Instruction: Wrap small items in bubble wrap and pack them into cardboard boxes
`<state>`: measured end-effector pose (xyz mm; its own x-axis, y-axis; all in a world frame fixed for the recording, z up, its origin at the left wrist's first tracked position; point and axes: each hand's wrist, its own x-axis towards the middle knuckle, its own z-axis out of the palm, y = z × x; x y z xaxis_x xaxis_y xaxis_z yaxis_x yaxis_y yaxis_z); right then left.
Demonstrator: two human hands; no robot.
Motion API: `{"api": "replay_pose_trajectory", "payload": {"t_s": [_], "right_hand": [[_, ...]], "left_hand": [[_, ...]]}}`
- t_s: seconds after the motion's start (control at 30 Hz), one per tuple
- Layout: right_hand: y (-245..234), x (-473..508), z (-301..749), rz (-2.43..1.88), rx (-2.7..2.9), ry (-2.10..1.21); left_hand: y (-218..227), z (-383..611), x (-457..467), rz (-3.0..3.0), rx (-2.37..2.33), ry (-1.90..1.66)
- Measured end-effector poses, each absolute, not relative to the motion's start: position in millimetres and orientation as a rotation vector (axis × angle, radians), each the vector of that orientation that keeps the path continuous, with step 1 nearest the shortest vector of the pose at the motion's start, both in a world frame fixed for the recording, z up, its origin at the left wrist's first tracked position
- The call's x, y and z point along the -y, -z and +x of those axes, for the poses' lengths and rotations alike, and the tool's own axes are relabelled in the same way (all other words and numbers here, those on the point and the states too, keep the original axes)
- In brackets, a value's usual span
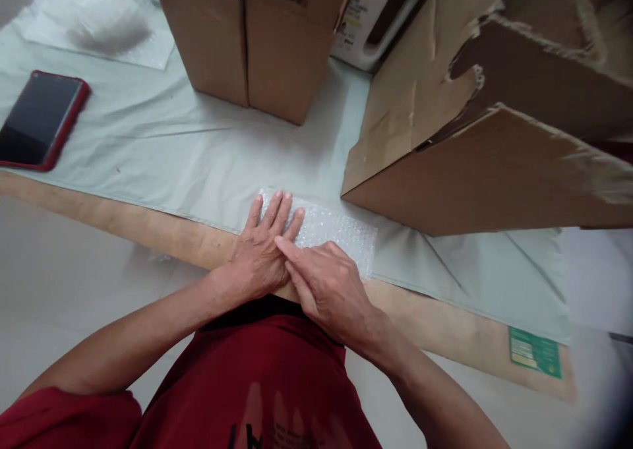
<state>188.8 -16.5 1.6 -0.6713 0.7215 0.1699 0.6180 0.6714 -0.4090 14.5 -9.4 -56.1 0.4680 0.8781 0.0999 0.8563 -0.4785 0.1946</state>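
Note:
A small packet wrapped in clear bubble wrap (341, 233) lies on a pale green cloth (198, 159) near the front edge of the table. My left hand (260, 248) lies flat on the packet's left end, fingers stretched out and close together. My right hand (329, 284) rests on the packet's near edge, index finger extended toward the left hand, other fingers curled down on the wrap.
A phone in a red case (42, 119) lies at the far left. A closed cardboard box (257, 40) stands behind; a torn open box (489, 119) stands right. A white jug (380, 14) between them, bubble wrap sheets (99, 20) back left, green label (535, 352) on cardboard underlay.

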Motion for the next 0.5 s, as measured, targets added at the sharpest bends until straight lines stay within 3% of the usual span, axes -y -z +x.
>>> {"api": "replay_pose_trajectory", "payload": {"t_s": [0.17, 0.5], "right_hand": [[-14, 6, 171, -1.078, 2.785, -0.608], [-22, 1, 171, -0.974, 2.911, -0.595]], "left_hand": [[54, 19, 8, 2.514, -1.539, -0.273], [61, 19, 10, 2.424, -1.534, -0.349]]}}
